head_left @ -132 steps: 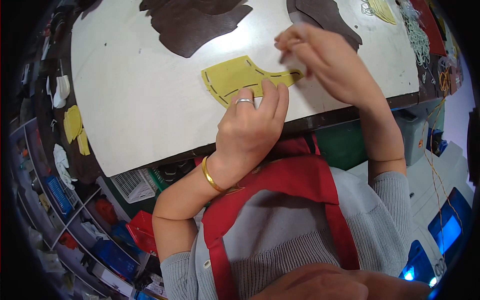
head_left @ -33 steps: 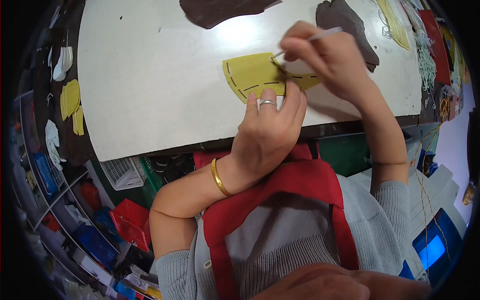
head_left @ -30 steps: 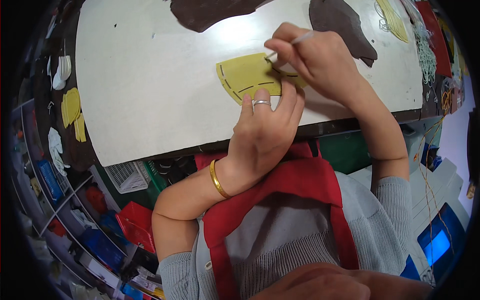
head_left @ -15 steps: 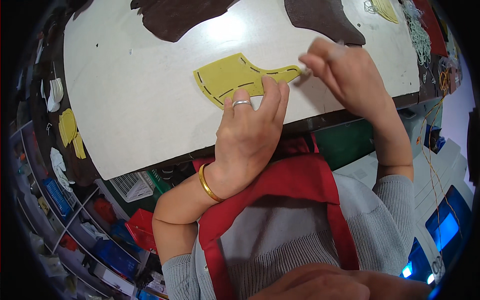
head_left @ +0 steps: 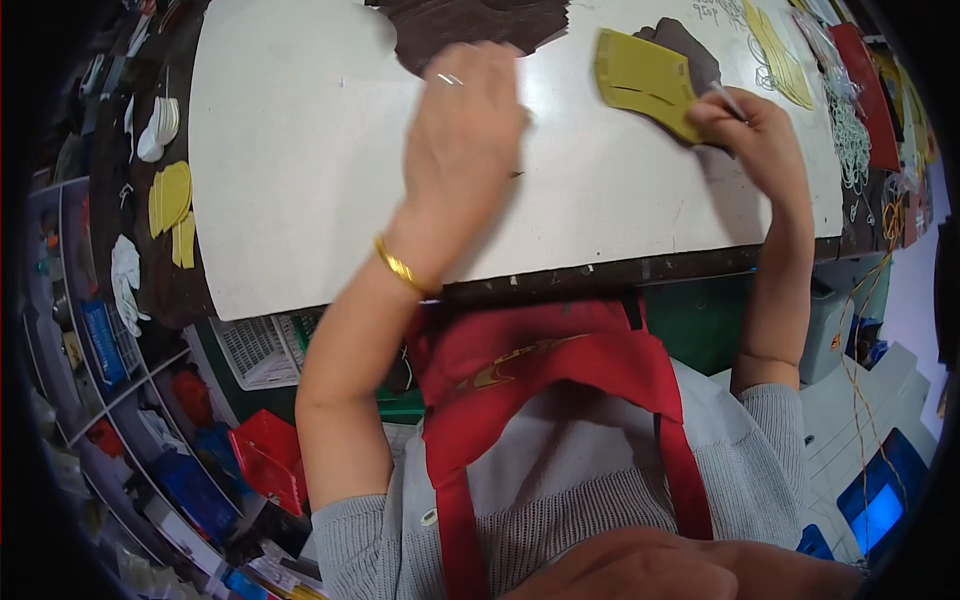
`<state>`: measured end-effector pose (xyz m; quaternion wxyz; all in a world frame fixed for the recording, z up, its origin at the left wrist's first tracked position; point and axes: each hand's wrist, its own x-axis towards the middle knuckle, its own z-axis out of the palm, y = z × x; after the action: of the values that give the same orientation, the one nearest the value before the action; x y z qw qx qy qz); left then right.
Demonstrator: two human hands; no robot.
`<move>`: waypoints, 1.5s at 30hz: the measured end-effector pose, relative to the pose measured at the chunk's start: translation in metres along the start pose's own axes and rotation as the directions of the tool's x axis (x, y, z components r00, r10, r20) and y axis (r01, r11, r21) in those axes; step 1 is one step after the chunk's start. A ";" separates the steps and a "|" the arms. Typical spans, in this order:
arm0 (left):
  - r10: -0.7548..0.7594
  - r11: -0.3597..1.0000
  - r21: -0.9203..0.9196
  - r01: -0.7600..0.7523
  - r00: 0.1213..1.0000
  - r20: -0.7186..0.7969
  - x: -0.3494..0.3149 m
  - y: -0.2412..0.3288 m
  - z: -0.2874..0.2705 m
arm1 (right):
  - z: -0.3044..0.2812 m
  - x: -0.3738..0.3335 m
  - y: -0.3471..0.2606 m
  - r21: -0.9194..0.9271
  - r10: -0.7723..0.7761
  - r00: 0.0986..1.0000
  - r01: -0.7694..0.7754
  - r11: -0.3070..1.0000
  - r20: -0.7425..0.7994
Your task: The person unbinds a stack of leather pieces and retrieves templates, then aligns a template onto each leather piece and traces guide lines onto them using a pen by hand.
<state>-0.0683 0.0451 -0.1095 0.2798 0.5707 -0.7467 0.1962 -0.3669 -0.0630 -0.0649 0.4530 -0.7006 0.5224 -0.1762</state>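
In my right hand is a yellow pattern piece, pinched at its narrow end and lifted off the white board. A slim whitish pen-like stick also sticks out of that hand. Behind the pattern lies a dark brown leather piece. My left hand, smeared by motion, reaches far over the board with its fingertips at the near edge of a larger dark brown leather piece. Whether those fingers grip the leather cannot be made out.
The white board covers most of the table. More yellow patterns lie at its left and far right. Pale cord and a red item sit at the right edge. Below left are shelves and a red basket.
My right hand has lifted the yellow pattern from the board and carried it to the far right. My left hand has let go of it and moved forward to the brown leather.
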 end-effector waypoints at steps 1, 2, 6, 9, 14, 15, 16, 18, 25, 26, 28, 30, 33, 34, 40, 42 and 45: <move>-0.028 0.995 0.095 0.031 0.999 -0.026 0.008 -0.013 0.002 | -0.009 0.001 0.004 -0.009 -0.006 1.000 0.006 1.000 0.004; -0.036 0.994 0.097 0.039 0.999 -0.031 0.005 -0.010 -0.001 | -0.015 -0.001 0.006 -0.167 -0.116 0.982 0.090 0.982 -0.149; 0.038 0.977 -0.212 0.024 0.958 0.284 -0.024 0.034 -0.040 | 0.004 -0.016 -0.003 -0.006 -0.231 0.936 0.238 0.971 -0.265; 0.023 0.962 -0.269 0.053 0.962 0.272 -0.044 0.048 -0.055 | 0.042 -0.024 -0.032 0.056 -0.264 0.964 0.263 0.963 0.017; -0.074 0.951 -0.291 0.106 0.990 0.117 -0.061 0.046 -0.054 | 0.073 -0.018 -0.034 0.039 -0.239 0.941 0.237 0.971 0.237; -0.097 0.946 -0.297 0.133 0.986 0.132 -0.063 0.046 -0.052 | 0.077 -0.018 -0.036 0.037 -0.238 0.940 0.237 0.971 0.245; -0.119 0.940 -0.302 0.159 0.982 0.147 -0.065 0.045 -0.051 | 0.080 -0.017 -0.037 -0.063 -0.258 0.933 0.282 0.957 0.249; -0.136 0.937 -0.301 0.180 0.978 0.160 -0.063 0.047 -0.054 | 0.082 -0.016 -0.038 -0.164 -0.278 0.925 0.326 0.931 0.260; -0.070 0.984 -0.140 0.107 0.967 0.245 -0.052 0.054 -0.058 | 0.078 -0.012 -0.040 -0.228 -0.265 0.924 0.331 0.916 0.276; -0.058 0.982 -0.159 0.099 0.968 0.245 -0.049 0.053 -0.059 | 0.074 -0.010 -0.040 -0.223 -0.201 0.932 0.274 0.935 0.301; -0.040 0.996 -0.065 0.068 0.931 0.363 -0.042 0.052 -0.060 | 0.061 -0.003 -0.030 -0.169 -0.186 0.947 0.236 0.957 0.263; -0.026 0.997 -0.053 0.051 0.921 0.389 -0.037 0.057 -0.061 | 0.053 -0.008 -0.024 -0.087 -0.193 0.951 0.219 0.972 0.243; 0.013 1.000 -0.015 -0.008 0.913 0.407 -0.036 0.061 -0.058 | 0.057 -0.021 -0.023 -0.301 -0.304 0.942 0.333 0.894 0.141; 0.044 0.999 0.000 -0.048 0.917 0.396 -0.036 0.061 -0.058 | 0.060 -0.028 -0.025 -0.382 -0.321 0.940 0.339 0.860 0.111; 0.063 0.998 -0.023 -0.059 0.911 0.408 -0.034 0.071 -0.057 | 0.060 -0.016 -0.016 -0.488 -0.631 0.764 0.503 0.713 -0.134; 0.075 0.997 -0.031 -0.069 0.928 0.365 -0.036 0.078 -0.051 | 0.055 -0.008 -0.035 -0.497 -0.721 0.690 0.605 0.622 -0.061; 0.098 0.995 -0.005 -0.100 0.963 0.253 -0.043 0.090 -0.040 | 0.073 0.000 -0.056 -0.507 -0.833 0.549 0.738 0.446 0.066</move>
<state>-0.1392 0.1259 -0.1036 0.1702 0.5540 -0.8031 0.1386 -0.2820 -0.0281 -0.0574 0.0774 -0.9294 0.2028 -0.2984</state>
